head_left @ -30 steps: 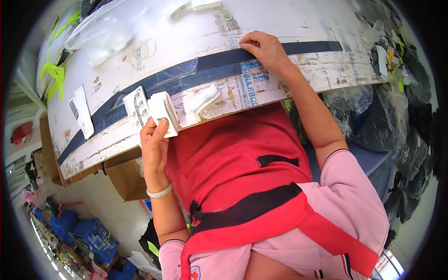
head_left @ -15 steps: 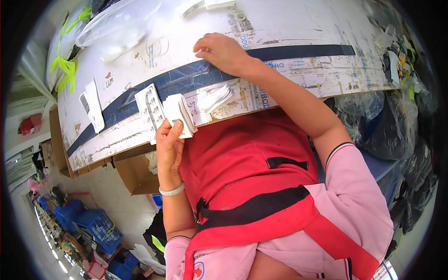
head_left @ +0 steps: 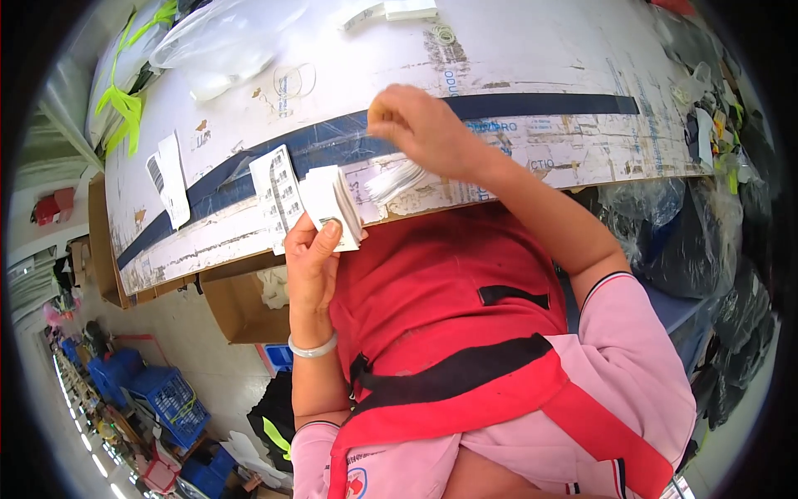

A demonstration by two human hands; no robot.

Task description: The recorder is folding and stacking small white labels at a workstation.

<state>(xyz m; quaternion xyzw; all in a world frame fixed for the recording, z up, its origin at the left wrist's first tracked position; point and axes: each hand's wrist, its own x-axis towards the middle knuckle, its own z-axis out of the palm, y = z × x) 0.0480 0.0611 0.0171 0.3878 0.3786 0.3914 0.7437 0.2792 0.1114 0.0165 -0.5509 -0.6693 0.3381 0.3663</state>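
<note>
My left hand [head_left: 314, 258] grips a thick stack of small white labels [head_left: 332, 195] at the table's near edge, the thumb pressed on top. Beside that stack lies a white sheet [head_left: 273, 185] with rows of small dark print. To the right of it, a fanned pile of white slips [head_left: 396, 180] rests on the table. Over the dark blue strip, beyond the slips, my right hand [head_left: 426, 131] hovers with its fingers curled together. Whether anything sits between those fingertips is hidden.
The worn white table [head_left: 565, 137] has a long dark tape strip [head_left: 549, 105] across it. White barcode labels [head_left: 173, 185] lie at left, more white strips [head_left: 407, 10] at the far side. Clear plastic bags [head_left: 220, 50] sit far left, dark bagged goods [head_left: 694, 241] at right. A cardboard box [head_left: 233, 312] stands below the edge.
My right hand has come nearer to me and towards the fanned slips, its fingers curled. My left hand keeps its hold on the label stack. The whole view has shifted a little.
</note>
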